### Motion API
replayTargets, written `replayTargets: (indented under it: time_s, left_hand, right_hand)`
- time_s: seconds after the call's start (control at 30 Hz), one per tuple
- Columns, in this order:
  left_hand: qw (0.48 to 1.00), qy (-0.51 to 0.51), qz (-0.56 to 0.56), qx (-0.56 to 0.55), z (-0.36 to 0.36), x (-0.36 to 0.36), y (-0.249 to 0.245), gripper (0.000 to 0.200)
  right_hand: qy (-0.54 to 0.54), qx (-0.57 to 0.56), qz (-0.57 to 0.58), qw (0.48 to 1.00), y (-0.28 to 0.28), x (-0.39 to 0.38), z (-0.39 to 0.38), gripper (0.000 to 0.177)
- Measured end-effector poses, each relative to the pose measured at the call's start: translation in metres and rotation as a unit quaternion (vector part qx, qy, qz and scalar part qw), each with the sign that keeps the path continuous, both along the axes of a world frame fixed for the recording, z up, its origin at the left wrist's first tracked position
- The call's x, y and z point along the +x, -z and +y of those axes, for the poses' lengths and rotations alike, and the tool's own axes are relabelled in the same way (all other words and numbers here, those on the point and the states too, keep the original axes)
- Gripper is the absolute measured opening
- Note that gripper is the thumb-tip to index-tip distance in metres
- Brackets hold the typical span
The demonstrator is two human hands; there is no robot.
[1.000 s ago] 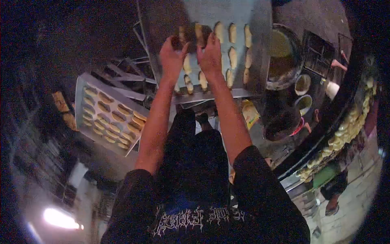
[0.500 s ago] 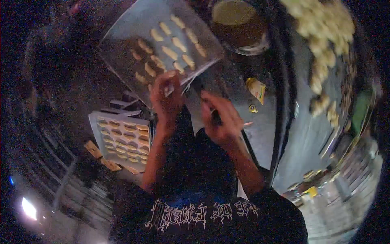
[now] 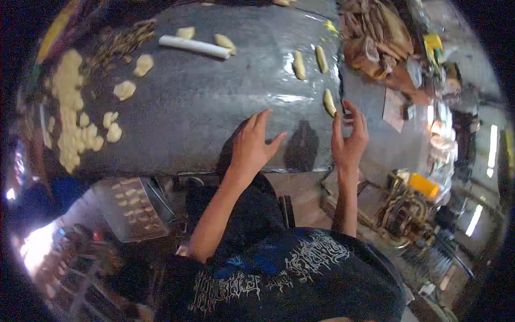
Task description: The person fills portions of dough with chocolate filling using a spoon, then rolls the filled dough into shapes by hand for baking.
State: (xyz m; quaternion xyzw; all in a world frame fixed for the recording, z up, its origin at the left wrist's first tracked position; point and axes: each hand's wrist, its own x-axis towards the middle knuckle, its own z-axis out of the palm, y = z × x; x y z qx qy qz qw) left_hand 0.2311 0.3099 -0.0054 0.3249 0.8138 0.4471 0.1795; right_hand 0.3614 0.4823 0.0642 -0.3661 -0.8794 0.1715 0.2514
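A dark worktop (image 3: 214, 112) carries pieces of pale dough. Over its front part my left hand (image 3: 251, 147) hovers with fingers stretched and thumb spread, holding nothing. At the right end, my right hand (image 3: 351, 140) is also open, one fingertip right at the lower end of a rolled dough piece (image 3: 328, 101). Two more dough rolls lie just beyond, a nearer one (image 3: 299, 65) and another (image 3: 321, 59) beside it. A white rolling pin (image 3: 194, 46) rests farther back, next to a flattened dough piece (image 3: 225, 44).
A heap of dough pieces (image 3: 70, 118) covers the worktop's left end. Below left stands a tray (image 3: 134, 231) with rows of shaped dough. Brown crumpled sacking (image 3: 375, 37) lies at the back right, and machinery with gears (image 3: 402, 214) stands at lower right.
My view has swung from the tray of shaped dough to the worktop. Both hands have left the tray's edge and are now farther apart over the worktop, fingers spread.
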Motion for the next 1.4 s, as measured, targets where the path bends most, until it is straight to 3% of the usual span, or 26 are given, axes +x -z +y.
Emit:
replayTargets:
  time_s: [0.13, 0.23, 0.3, 0.37, 0.4, 0.47, 0.5, 0.53, 0.57, 0.6, 0.63, 0.67, 0.73, 0.87, 0.93, 0.97, 1.03, 1.17, 1.3, 1.4]
  left_hand:
    - [0.999, 0.037, -0.002, -0.033, 0.046, 0.011, 0.016, 0.054]
    - [0.997, -0.003, 0.069, -0.016, 0.092, -0.01, 0.01, 0.055]
    - [0.991, -0.05, 0.125, 0.012, 0.136, -0.034, 0.021, 0.056]
    - [0.988, -0.029, 0.139, -0.056, 0.172, -0.054, 0.039, 0.054]
    - [0.985, -0.024, 0.145, -0.089, 0.185, -0.062, 0.046, 0.053]
    - [0.988, 0.014, 0.092, -0.12, 0.204, -0.074, 0.058, 0.043]
    - [0.987, 0.006, 0.139, -0.086, 0.205, -0.073, 0.055, 0.039]
    - [0.981, -0.003, 0.183, -0.059, 0.2, -0.07, 0.054, 0.036]
    - [0.988, 0.013, 0.056, -0.14, 0.19, -0.072, 0.03, 0.036]
    - [0.984, 0.0, -0.105, -0.142, 0.174, -0.073, 0.011, 0.036]
    - [0.963, 0.007, -0.267, 0.013, 0.155, -0.074, 0.035, 0.036]
    - [0.92, 0.0, -0.382, 0.082, 0.13, -0.07, 0.025, 0.035]
    - [0.857, -0.034, -0.467, 0.215, 0.073, -0.051, 0.01, 0.036]
    - [0.808, -0.152, -0.481, 0.304, -0.083, -0.006, 0.0, 0.05]
    - [0.766, -0.242, -0.509, 0.309, -0.162, 0.023, 0.008, 0.054]
    - [0.772, -0.274, -0.477, 0.319, -0.205, 0.037, 0.008, 0.053]
    - [0.761, -0.357, -0.429, 0.331, -0.279, 0.07, 0.015, 0.051]
    - [0.657, -0.536, -0.361, 0.388, -0.399, 0.126, 0.055, 0.044]
    - [0.638, -0.692, -0.241, 0.236, -0.521, 0.147, 0.145, 0.04]
    - [0.592, -0.774, -0.187, 0.124, -0.604, 0.126, 0.181, 0.041]
  right_hand:
    - [0.006, -0.036, -0.046, 0.998, 0.032, 0.056, 0.028, 0.036]
    - [0.001, -0.106, -0.027, 0.994, 0.04, 0.056, 0.031, 0.039]
    - [-0.011, -0.076, -0.021, 0.997, 0.054, 0.041, 0.041, 0.04]
    - [-0.021, -0.048, -0.017, 0.998, 0.069, 0.018, 0.054, 0.039]
    - [-0.019, -0.015, -0.089, 0.996, 0.08, 0.007, 0.062, 0.034]
    - [-0.03, -0.102, -0.123, 0.987, 0.084, 0.0, 0.08, 0.031]
    - [-0.04, -0.146, -0.142, 0.978, 0.084, -0.003, 0.087, 0.03]
    - [-0.006, -0.277, -0.115, 0.954, 0.067, -0.005, 0.092, 0.033]
    - [0.025, -0.403, -0.094, 0.91, 0.051, -0.005, 0.093, 0.037]
    - [-0.002, -0.508, 0.014, 0.861, 0.057, 0.005, 0.097, 0.034]
    - [-0.023, -0.605, 0.114, 0.788, 0.067, 0.018, 0.099, 0.032]
    - [-0.141, -0.438, 0.138, 0.877, 0.082, 0.028, 0.093, 0.034]
    - [-0.187, -0.391, 0.179, 0.883, 0.097, 0.044, 0.071, 0.037]
    - [-0.261, -0.386, 0.042, 0.884, 0.073, 0.032, -0.004, 0.044]
    - [-0.158, -0.65, 0.021, 0.743, 0.045, 0.004, -0.055, 0.045]
    - [-0.163, -0.635, -0.032, 0.754, 0.029, -0.012, -0.089, 0.047]
    - [-0.192, -0.684, -0.076, 0.699, 0.002, -0.046, -0.15, 0.046]
    - [-0.348, -0.618, -0.213, 0.672, -0.016, -0.096, -0.267, 0.048]
    - [-0.484, -0.524, -0.285, 0.64, 0.023, -0.13, -0.365, 0.048]
    - [-0.486, -0.527, -0.336, 0.611, 0.064, -0.146, -0.443, 0.045]
